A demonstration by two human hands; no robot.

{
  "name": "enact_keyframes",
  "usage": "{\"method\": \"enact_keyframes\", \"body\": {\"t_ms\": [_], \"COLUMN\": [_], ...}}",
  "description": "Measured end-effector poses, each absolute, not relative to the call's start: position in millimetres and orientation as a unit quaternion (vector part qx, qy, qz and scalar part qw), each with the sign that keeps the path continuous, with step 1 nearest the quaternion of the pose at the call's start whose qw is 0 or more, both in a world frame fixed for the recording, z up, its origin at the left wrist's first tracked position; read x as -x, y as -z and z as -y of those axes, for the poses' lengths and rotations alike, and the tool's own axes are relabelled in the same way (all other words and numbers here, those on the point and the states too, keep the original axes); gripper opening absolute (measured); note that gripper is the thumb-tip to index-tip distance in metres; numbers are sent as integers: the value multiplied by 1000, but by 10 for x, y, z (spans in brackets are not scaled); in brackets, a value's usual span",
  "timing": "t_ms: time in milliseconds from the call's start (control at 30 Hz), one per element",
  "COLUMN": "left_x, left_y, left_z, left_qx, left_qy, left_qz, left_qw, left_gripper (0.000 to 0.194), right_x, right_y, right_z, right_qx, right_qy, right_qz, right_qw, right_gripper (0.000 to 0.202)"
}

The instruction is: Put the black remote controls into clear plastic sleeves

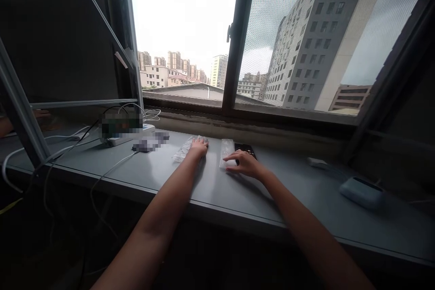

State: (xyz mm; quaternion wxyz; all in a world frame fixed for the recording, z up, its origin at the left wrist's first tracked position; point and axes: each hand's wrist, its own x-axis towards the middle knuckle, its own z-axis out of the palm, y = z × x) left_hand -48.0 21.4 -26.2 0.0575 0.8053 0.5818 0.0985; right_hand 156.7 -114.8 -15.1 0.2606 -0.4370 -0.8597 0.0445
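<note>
My left hand (199,145) rests on a crumpled clear plastic bag (183,151) near the back of the grey table, its fingers spread a little. To the right, my right hand (243,163) is over the lower part of a whitish translucent packet (227,147), thumb and fingers apart. Beside that packet lies a black tray-like object with holes (249,148), partly hidden behind my right hand. Whether the fingertips of my right hand touch the packet is hard to tell.
A white power strip (132,134) with cables and a blurred item (151,142) are at the left. A blue-grey box (361,192) and a small white object (316,162) lie at the right. A metal frame (23,104) stands left; another person's hand (41,113) shows beyond it.
</note>
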Motion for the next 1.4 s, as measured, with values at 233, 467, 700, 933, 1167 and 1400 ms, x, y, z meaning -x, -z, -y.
{"method": "enact_keyframes", "body": {"t_ms": [233,467,700,933,1167,1400], "left_x": [423,227,5,-246,-238,-243], "left_y": [192,16,-147,-20,-23,-23], "left_z": [-67,189,485,600,511,512], "left_qx": [-804,-815,-769,-843,-810,-844], "left_qy": [-41,-226,-507,-411,-443,-412], "left_qz": [-593,-533,-381,-323,-340,-336], "left_qw": [13,-25,75,126,179,76], "left_gripper": [45,28,11,10,8,12], "right_x": [-1588,-1581,-1704,-1759,-1751,-1746], "right_y": [193,135,37,82,90,81], "right_z": [1107,1104,1076,1023,985,1029], "right_qx": [451,475,547,546,516,586], "right_qy": [-5,-5,-86,-150,-220,-159], "right_qz": [851,789,610,554,575,576], "right_qw": [268,390,567,610,595,547], "right_gripper": [16,11,37,48,35,19]}}
